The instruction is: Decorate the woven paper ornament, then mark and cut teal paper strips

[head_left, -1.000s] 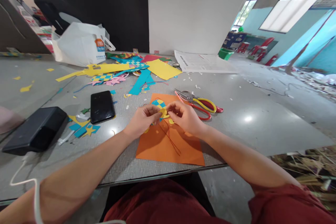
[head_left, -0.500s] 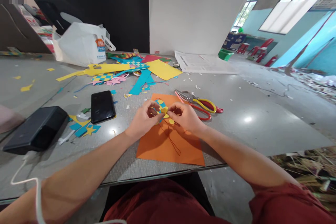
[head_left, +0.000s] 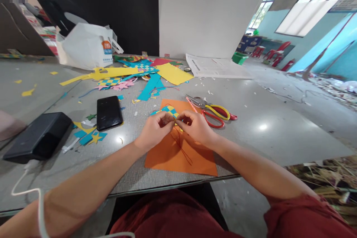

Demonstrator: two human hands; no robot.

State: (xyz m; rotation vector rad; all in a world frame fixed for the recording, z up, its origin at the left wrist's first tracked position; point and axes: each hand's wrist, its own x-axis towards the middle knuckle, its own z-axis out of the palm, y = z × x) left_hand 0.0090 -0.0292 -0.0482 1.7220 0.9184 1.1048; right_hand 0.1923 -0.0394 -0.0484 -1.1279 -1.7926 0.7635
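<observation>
Checkered paper (head_left: 170,110) beyond your left hand (head_left: 154,128) and right hand (head_left: 198,126) looks woven, but both pinch probably a yellow scrap (head_left: 175,120) with red thread (head_left: 182,150) loose below, so unfinished imo.

On your desk (head_left: 264,104), a paper sheet (head_left: 164,158) lies by the near edge, scissors (head_left: 206,105) at its far right corner and a phone (head_left: 109,113) to its left. Near the far edge, a bag (head_left: 83,50) stands left of newspaper (head_left: 219,68).
</observation>
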